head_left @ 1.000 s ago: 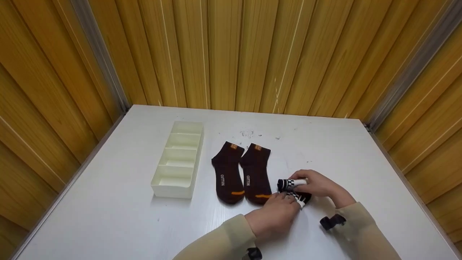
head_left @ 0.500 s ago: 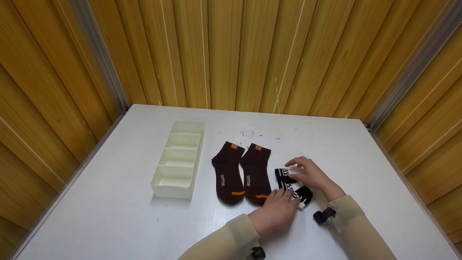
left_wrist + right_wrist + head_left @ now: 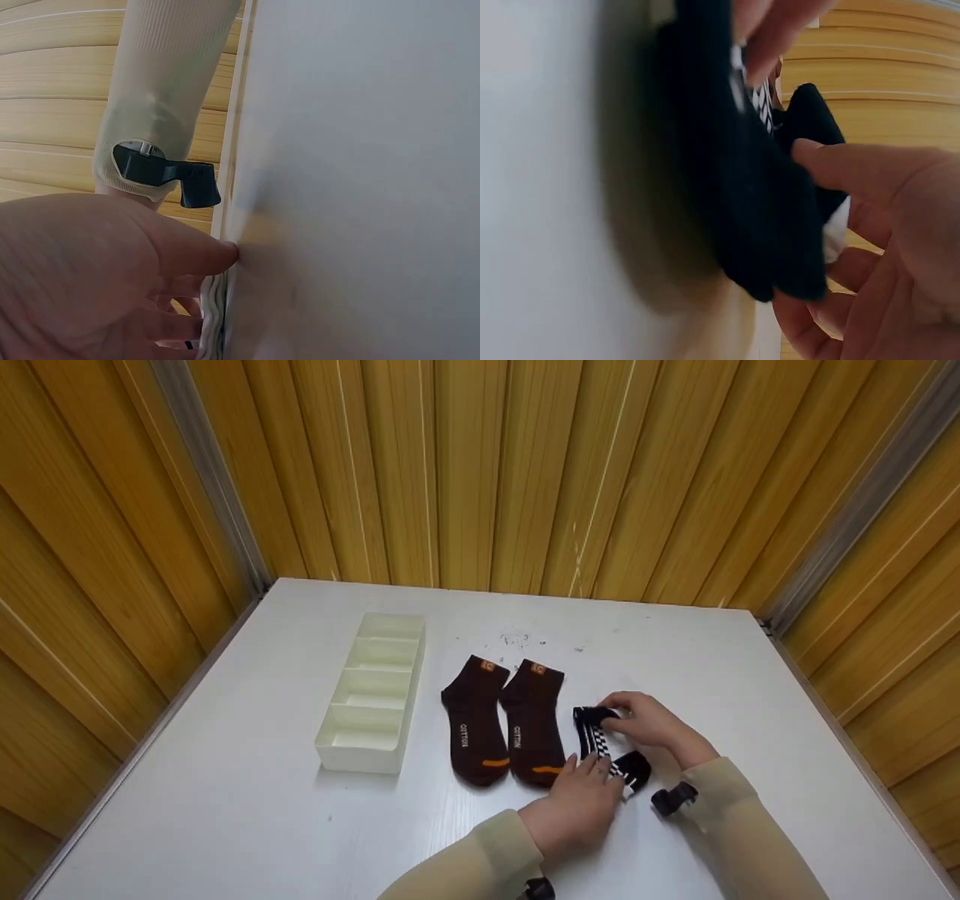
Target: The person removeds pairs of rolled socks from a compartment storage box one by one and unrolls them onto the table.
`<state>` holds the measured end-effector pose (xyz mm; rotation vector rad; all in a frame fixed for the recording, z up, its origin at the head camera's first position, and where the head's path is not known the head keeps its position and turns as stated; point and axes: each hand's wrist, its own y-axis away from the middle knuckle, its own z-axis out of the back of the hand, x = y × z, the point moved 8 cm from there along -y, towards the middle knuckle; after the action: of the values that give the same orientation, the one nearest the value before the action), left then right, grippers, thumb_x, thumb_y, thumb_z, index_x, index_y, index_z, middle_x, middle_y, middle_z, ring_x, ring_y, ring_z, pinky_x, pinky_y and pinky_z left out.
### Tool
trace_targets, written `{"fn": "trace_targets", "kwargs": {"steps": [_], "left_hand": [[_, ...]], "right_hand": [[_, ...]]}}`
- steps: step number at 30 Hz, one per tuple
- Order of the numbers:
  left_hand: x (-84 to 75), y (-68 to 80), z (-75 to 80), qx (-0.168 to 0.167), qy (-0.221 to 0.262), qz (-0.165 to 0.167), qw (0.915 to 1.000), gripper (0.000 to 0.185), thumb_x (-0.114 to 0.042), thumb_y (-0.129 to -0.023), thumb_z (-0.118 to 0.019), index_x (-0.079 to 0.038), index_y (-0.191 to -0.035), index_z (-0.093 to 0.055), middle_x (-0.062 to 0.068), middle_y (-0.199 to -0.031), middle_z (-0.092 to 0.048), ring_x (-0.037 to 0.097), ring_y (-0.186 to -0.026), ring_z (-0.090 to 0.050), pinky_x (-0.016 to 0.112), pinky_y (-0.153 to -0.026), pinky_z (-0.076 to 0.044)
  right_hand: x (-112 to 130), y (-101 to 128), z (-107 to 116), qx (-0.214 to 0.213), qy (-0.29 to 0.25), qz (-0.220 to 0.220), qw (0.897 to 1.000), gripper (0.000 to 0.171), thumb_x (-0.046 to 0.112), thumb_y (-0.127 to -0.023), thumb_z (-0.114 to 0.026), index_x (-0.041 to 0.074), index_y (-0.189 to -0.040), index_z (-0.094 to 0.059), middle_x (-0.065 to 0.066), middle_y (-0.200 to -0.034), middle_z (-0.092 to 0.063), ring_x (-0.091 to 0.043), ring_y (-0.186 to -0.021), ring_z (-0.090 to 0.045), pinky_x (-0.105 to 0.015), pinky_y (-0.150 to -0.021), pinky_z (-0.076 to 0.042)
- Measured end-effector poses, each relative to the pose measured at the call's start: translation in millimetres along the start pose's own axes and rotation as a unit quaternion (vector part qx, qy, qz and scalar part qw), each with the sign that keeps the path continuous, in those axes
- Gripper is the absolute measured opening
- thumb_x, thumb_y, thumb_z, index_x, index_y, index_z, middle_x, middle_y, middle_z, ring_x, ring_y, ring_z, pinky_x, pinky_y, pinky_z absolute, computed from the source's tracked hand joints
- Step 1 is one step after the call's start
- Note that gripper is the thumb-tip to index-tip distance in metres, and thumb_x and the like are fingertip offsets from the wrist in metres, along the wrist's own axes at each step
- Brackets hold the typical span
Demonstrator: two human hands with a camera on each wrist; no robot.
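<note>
A black sock with a white checker pattern [image 3: 604, 742] lies on the white table [image 3: 300, 825], just right of a pair of brown socks [image 3: 502, 724]. My right hand [image 3: 616, 720] pinches its far cuff end, and in the right wrist view the thumb and fingers [image 3: 840, 169] close round the dark fabric [image 3: 742, 187]. With straight fingers my left hand [image 3: 592, 771] presses the near toe end flat. The left wrist view shows the left thumb [image 3: 202, 255] touching the tabletop and a strip of sock edge [image 3: 214, 315] beneath the fingers.
A white divided organiser tray [image 3: 373, 690] stands left of the brown socks, its compartments bare. Yellow ribbed walls [image 3: 480, 472] close in the table on three sides. Bare tabletop lies to the right and along the front left.
The right hand has drawn the sock's cuff end away from me, so the bunched sock now lies stretched out. The left hand has stayed on the toe end.
</note>
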<state>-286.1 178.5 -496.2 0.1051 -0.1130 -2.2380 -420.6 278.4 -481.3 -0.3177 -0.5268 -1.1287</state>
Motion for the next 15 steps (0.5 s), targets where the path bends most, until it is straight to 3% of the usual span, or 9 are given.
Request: {"fn": "trace_targets", "kwargs": {"steps": [7, 11, 15], "left_hand": [[0.8, -0.2, 0.1, -0.013, -0.009, 0.002, 0.9999, 0.044, -0.035, -0.105, -0.049, -0.029, -0.149, -0.050, -0.003, -0.162, -0.042, 0.017, -0.153, -0.036, 0.044, -0.125, -0.031], [0.6, 0.4, 1.9, -0.018, -0.012, 0.002, 0.9998, 0.042, -0.036, -0.105, -0.049, -0.029, -0.147, -0.051, -0.003, -0.162, -0.043, 0.017, -0.153, -0.037, 0.045, -0.125, -0.032], [1.0, 0.1, 2.4, -0.020, -0.013, 0.002, 0.9997, 0.040, -0.037, -0.105, -0.049, -0.029, -0.145, -0.052, -0.003, -0.161, -0.044, 0.018, -0.153, -0.037, 0.046, -0.125, -0.031]], "right_hand": [[-14.3, -23.4, 5.8, -0.035, 0.001, -0.024, 0.999, 0.032, 0.023, -0.102, -0.064, 0.000, -0.124, -0.064, -0.020, -0.107, -0.070, -0.028, -0.091, -0.062, -0.043, -0.082, -0.049], [-14.8, -31.8, 11.0, -0.064, 0.018, -0.019, 0.998, 0.022, 0.012, -0.097, -0.070, 0.002, -0.116, -0.066, -0.019, -0.103, -0.066, -0.029, -0.091, -0.062, -0.044, -0.082, -0.050], [-5.2, -35.0, 9.7, -0.053, 0.028, 0.017, 0.998, 0.021, -0.002, -0.092, -0.063, 0.004, -0.109, -0.073, -0.018, -0.107, -0.065, -0.032, -0.097, -0.060, -0.046, -0.085, -0.050]]}}
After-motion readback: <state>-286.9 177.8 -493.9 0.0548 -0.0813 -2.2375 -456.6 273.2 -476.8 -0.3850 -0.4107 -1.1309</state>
